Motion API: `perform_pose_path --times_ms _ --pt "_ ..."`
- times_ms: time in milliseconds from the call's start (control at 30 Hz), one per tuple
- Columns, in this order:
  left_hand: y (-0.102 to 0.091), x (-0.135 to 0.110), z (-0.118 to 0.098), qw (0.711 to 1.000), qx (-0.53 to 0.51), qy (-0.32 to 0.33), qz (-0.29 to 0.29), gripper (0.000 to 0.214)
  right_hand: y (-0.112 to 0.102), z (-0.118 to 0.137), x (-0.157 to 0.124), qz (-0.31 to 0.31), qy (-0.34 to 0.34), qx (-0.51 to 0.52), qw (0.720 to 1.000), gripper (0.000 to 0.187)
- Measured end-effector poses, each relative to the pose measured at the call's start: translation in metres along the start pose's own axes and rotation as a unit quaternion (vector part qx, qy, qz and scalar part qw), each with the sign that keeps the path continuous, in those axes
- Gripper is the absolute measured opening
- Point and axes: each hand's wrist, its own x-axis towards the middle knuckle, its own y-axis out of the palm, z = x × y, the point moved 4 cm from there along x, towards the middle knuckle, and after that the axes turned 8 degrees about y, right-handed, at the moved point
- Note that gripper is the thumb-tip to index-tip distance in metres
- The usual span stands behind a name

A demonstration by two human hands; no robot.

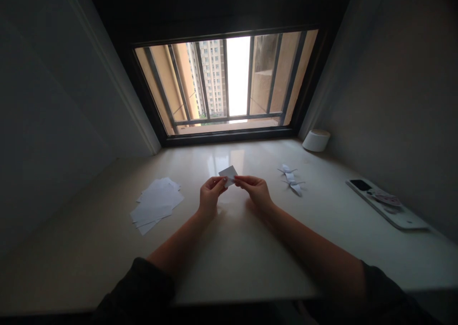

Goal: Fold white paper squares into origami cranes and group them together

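Note:
A small folded piece of white paper [229,174] is held just above the pale tabletop [232,248], in the middle of the view. My left hand [210,195] pinches its left lower edge with closed fingers. My right hand [255,189] pinches its right lower edge, fingers also closed. Both forearms reach in from the bottom of the view, in dark sleeves.
A loose stack of white paper sheets [156,204] lies to the left. Two folded paper cranes [291,178] sit to the right of my hands. A phone on a white tray [386,202] lies at far right. A white round container [316,140] stands by the barred window [229,84].

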Motion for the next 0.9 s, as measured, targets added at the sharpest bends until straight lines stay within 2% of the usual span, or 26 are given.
perform_pose_path --times_ms 333,600,900 --pt "0.0018 -0.0029 -0.0034 1.000 0.000 0.030 0.001 0.022 0.0000 0.0000 -0.0007 -0.005 -0.008 0.025 1.000 0.021" --pt "0.0016 -0.0029 -0.0008 0.999 -0.033 0.015 -0.015 0.021 0.0012 0.0003 -0.0013 0.003 -0.009 0.020 1.000 0.023" --pt "0.0008 -0.0032 0.0008 1.000 -0.017 0.022 -0.011 0.023 -0.0006 -0.0008 0.0003 -0.015 -0.003 0.003 1.000 0.026"
